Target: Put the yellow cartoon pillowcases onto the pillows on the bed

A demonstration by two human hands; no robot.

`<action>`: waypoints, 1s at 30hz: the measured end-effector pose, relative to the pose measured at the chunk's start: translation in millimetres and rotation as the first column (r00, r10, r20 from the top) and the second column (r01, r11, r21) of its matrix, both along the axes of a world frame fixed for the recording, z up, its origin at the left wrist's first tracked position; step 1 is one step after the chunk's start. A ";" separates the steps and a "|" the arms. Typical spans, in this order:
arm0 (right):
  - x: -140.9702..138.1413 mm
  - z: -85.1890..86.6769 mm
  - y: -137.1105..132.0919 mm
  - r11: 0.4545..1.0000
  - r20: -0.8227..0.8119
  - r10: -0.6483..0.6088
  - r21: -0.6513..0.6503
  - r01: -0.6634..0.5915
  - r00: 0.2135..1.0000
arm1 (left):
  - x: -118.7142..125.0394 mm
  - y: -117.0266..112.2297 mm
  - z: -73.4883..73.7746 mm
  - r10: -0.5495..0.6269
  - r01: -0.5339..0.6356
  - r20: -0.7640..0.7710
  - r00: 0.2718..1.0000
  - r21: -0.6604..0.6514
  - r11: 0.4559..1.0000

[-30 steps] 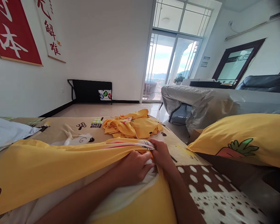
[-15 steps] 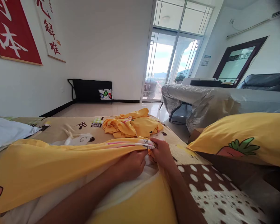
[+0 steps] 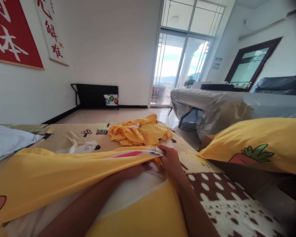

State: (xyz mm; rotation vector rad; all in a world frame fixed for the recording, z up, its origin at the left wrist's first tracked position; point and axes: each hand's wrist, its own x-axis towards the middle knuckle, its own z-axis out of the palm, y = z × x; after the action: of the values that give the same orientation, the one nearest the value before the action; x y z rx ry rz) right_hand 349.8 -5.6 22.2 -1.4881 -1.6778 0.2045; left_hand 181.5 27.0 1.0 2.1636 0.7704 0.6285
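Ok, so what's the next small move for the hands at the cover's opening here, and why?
Probably push the left hand deeper, easing the white filling further into the yellow cover. The right hand pinches the cover's open edge and holds it up, the left hand's fingers are hidden under that edge, and white filling shows bare at the opening.

Left hand [image 3: 135,170]: fingers were hidden under the cover [image 3: 51,171].
Banner [image 3: 12,36]: was cut off by the left and top edges.
Pillow [image 3: 266,141]: ran past the right edge.
White cloth [image 3: 7,140]: was cut by the left edge.
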 end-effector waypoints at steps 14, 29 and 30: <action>-2.3 5.8 -6.5 0.997 -0.067 0.060 -0.034 -0.063 0.996 | 5.6 -33.2 17.6 -0.307 0.317 -0.099 0.946 0.468 0.825; -1.0 10.8 -14.6 0.998 0.000 -0.014 0.055 0.014 1.000 | 22.4 -28.8 9.8 -0.115 0.113 0.197 0.974 0.018 0.993; -1.2 10.9 -14.9 0.998 0.001 -0.012 0.054 0.012 1.000 | 23.2 -28.2 9.1 -0.102 0.104 0.191 0.976 0.001 0.995</action>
State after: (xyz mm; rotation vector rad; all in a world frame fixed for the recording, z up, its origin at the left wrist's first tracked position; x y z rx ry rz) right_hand 348.5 -20.5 33.2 -1.4579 -1.6622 0.1505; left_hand 204.8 -1.2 10.1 2.0835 0.5542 0.7634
